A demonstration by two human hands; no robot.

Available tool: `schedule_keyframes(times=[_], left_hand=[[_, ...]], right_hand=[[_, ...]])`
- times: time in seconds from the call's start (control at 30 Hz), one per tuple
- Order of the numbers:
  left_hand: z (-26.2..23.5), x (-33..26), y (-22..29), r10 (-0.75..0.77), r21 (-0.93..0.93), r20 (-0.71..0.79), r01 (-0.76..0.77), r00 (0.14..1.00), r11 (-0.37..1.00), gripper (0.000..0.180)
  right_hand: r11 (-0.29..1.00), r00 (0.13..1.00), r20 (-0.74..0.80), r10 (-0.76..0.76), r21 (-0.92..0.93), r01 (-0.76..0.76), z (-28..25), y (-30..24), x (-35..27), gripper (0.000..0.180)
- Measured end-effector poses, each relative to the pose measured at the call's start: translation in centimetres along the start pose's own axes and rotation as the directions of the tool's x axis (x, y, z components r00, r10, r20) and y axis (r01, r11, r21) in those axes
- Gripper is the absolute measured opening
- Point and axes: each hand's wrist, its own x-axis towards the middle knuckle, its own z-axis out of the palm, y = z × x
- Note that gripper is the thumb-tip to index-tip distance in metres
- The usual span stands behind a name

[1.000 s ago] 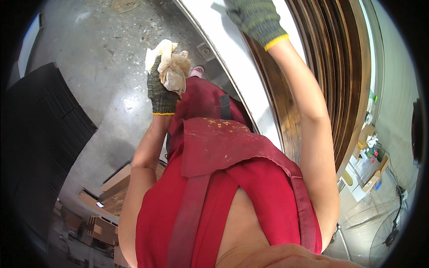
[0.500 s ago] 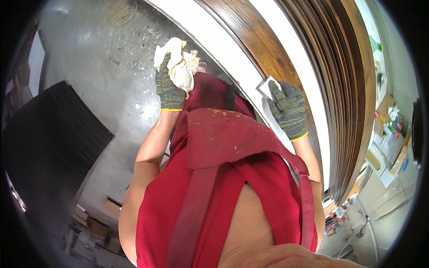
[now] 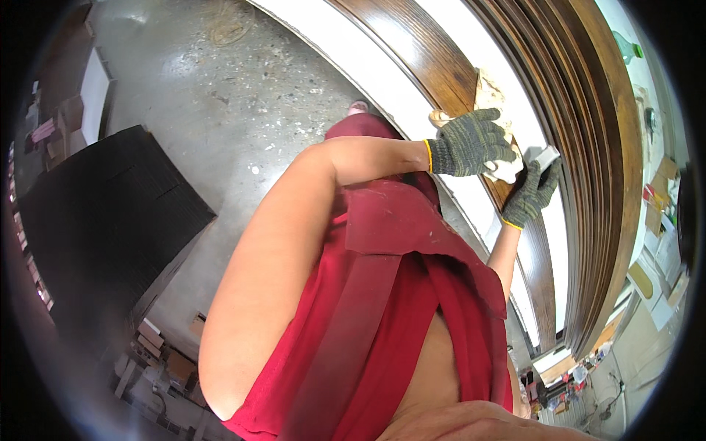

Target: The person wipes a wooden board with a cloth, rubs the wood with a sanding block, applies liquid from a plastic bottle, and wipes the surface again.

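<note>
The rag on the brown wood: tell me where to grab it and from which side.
Judging by its pose, grip the rag at the bunched end poking out above the left hand, coming down from above. The rest is pinned flat on the wooden board under that glove; the right hand crowds the lower side.

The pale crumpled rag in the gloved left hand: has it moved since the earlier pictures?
Yes. The pale crumpled rag went rightward from over the grey floor onto the dark wood panel, held by the left hand.

A woodworking workshop: spattered concrete floor [image 3: 220, 110]; stained wooden boards [image 3: 588, 147].
</note>
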Motion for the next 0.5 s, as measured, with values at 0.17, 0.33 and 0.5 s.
schedule_keyframes(times=[0.17, 0.33, 0.5], left_hand=[[-6.9, -2.0, -5.6, -0.051, 0.171, -0.06, 0.06, 0.997, 0.983, 0.042], [-17.2, -3.9, -15.4, -0.05, 0.415, -0.188, 0.125, 0.981, 0.901, 0.05], [-21.2, -5.8, -20.3, -0.171, 0.379, -0.392, 0.328, 0.904, 0.866, 0.042]], right_hand=[[0.985, 0.997, 0.059, -0.041, -0.166, 0.05, -1.0, 0.7, 0.2, 0.058], [0.974, 0.999, 0.045, 0.005, -0.226, 0.005, -1.9, 1.8, 0.5, 0.059], [0.968, 0.999, 0.042, 0.035, -0.25, -0.023, -1.9, 1.6, 0.7, 0.059]])
